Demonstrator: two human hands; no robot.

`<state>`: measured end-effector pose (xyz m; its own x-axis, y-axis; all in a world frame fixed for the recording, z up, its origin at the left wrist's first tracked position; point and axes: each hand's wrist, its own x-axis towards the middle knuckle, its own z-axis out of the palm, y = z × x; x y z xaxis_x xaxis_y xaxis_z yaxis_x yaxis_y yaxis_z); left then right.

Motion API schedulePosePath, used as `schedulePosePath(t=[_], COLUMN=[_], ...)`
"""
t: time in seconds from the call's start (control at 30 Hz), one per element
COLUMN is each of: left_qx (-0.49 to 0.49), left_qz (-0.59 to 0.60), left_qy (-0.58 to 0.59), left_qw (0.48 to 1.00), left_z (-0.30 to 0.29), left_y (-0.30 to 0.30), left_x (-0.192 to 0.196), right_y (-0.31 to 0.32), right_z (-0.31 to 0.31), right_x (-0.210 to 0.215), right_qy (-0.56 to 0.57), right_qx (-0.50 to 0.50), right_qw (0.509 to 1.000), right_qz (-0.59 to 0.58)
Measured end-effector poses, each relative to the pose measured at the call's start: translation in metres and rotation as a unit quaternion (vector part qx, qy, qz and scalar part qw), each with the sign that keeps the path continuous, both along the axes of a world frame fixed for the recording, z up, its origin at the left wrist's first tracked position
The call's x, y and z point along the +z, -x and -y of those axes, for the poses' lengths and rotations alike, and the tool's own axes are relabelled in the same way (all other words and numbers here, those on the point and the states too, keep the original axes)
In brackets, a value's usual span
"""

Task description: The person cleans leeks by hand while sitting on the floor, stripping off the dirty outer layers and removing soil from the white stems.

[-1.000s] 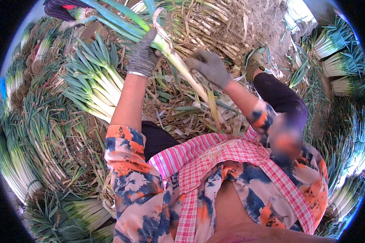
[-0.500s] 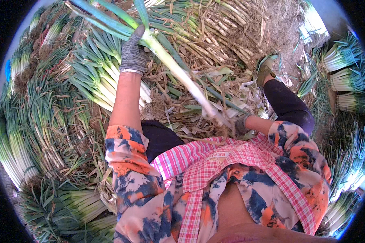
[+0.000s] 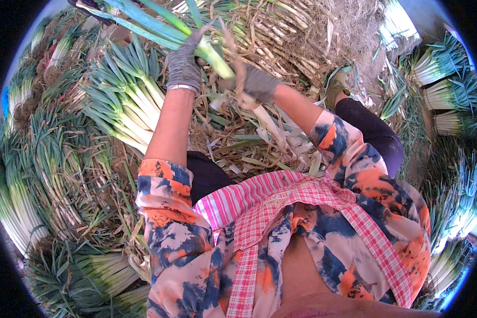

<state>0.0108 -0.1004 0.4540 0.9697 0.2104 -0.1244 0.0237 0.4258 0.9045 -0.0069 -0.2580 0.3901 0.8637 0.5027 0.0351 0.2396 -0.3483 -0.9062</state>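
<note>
A long green onion slants across the upper middle, its green leaves toward the far left and its white stalk toward me. My left hand, in a grey knitted glove, is closed round it where the leaves fork. My right hand, also gloved, is closed beside the stalk just below, and hides part of it. A brownish dry outer leaf hangs from its fingers, somewhat blurred. The lower stalk shows beyond that hand. Left of my left forearm lies a pile of clean green onions.
Dry husks and peelings cover the ground between my legs. Unpeeled green onions with roots lie at the far side. More stalks spread along the left. Bundled green onions stand at the right, near my dark-trousered leg.
My right hand has moved up and left from the root end to the upper stalk, bringing a dry leaf. My left hand has shifted slightly to the right, still holding the green onion.
</note>
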Motion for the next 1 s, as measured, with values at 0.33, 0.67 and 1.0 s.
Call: schedulePosePath(t=[0.33, 0.67, 1.0], left_qx=[-0.254, -0.262, -0.134], left_qz=[-0.02, 0.06, 0.021], left_qy=[-0.007, 0.118, 0.043], left_qw=[0.967, 0.956, 0.99], left_z=[-0.01, 0.0, 0.0], left_y=[0.008, 0.006, -0.005], left_x=[-0.023, -0.016, -0.013], right_y=[-0.041, 0.006, 0.021], right_z=[0.031, 0.024, 0.051], right_x=[-0.005, 0.021, -0.007], right_qy=[-0.162, -0.34, -0.219], right_qx=[0.132, 0.055, 0.039], right_qw=[0.973, 0.932, 0.974], right_qz=[0.101, -0.11, 0.032])
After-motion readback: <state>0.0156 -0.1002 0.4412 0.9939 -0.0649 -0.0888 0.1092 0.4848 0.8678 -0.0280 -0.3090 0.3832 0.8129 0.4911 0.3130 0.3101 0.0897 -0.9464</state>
